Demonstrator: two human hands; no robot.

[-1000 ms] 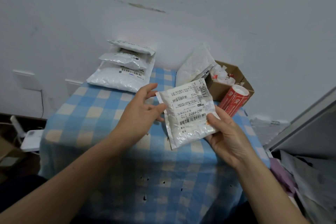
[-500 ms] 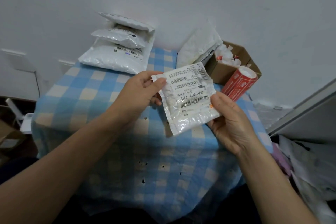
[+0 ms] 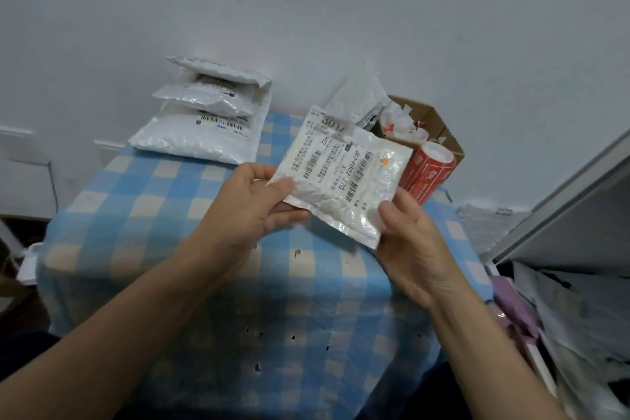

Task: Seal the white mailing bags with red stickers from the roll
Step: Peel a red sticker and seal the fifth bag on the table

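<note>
A white mailing bag (image 3: 344,174) with a printed shipping label is held up above the table between both hands. My left hand (image 3: 254,204) pinches its left edge with thumb on top. My right hand (image 3: 407,242) grips its lower right corner. The label faces me, tilted, with its barcodes running diagonally. The red sticker roll (image 3: 428,172) leans at the table's back right, just behind the bag and beside the cardboard box.
The table carries a blue and cream checked cloth (image 3: 163,201). A stack of three white mailing bags (image 3: 204,119) lies at the back left. An open cardboard box (image 3: 433,126) with paper scraps stands at the back right, another white bag (image 3: 358,95) leaning against it. Clutter fills the floor right.
The bag has been turned in my hands, its top now tilting further to the right. My left hand went from open fingers to a pinch on the bag's edge.
</note>
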